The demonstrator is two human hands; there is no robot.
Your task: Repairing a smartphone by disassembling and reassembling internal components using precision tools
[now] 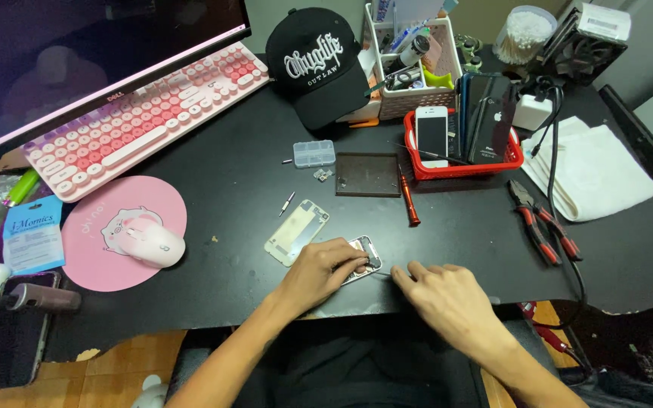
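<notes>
Phone (364, 261) lies opened at surface (228, 174) front edge, left hand (319, 273) pinching its frame, right hand (447, 298) curled beside w/ thin tool, grip unclear; tiny screws nr back cover (296, 232) could scatter if frame slips.

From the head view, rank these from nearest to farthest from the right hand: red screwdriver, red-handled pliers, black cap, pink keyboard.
Measured from the right hand:
1. Red screwdriver, just beyond it, toward the desk's middle.
2. Red-handled pliers, off to its right.
3. Black cap, at the back of the desk.
4. Pink keyboard, far back-left.
</notes>
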